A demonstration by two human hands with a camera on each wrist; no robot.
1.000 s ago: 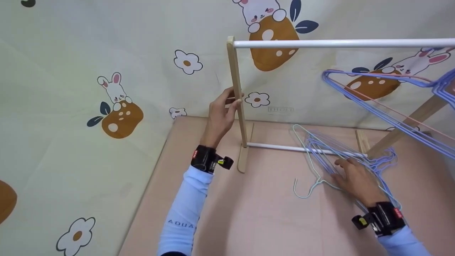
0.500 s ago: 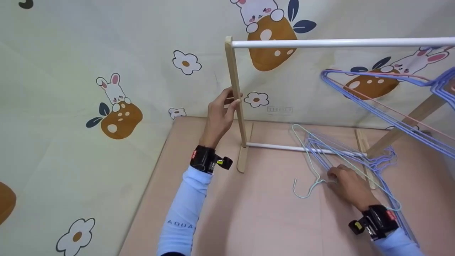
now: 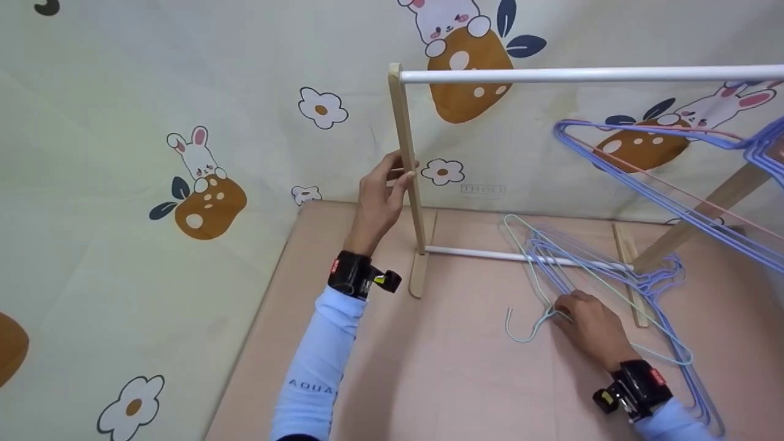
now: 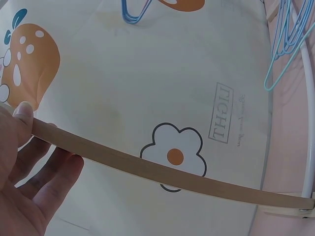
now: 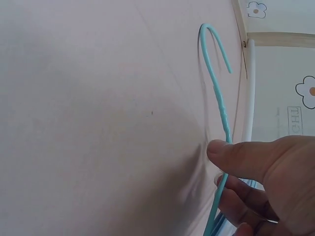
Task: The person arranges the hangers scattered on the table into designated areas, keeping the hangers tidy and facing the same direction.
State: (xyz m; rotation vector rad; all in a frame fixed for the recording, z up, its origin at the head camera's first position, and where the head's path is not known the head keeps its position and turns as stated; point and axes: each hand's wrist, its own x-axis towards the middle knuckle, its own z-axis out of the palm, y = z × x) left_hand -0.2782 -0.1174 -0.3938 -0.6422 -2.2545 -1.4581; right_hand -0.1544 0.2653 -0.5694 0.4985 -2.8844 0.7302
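Observation:
My left hand (image 3: pixel 381 199) holds the wooden upright (image 3: pixel 405 135) of a small clothes rack, thumb on one side and fingers on the other, also visible in the left wrist view. With thumb and fingers, my right hand (image 3: pixel 591 324) pinches a mint-green wire hanger (image 5: pixel 219 108) just below its hook. That hanger lies over a pile of blue hangers (image 3: pixel 658 283) on the pink surface, across the rack's lower bar. The right palm and some fingers are hidden in the head view.
More blue hangers (image 3: pixel 652 196) and a pink one hang at the right, towards the white top rail (image 3: pixel 588 75). The lower white bar (image 3: pixel 471 252) joins the rack's wooden feet. A printed wall (image 3: pixel 257 98) stands behind the pink surface (image 3: pixel 478 380).
My right hand has moved left along the mint-green hanger to its neck and now pinches it there. The left hand stays on the upright.

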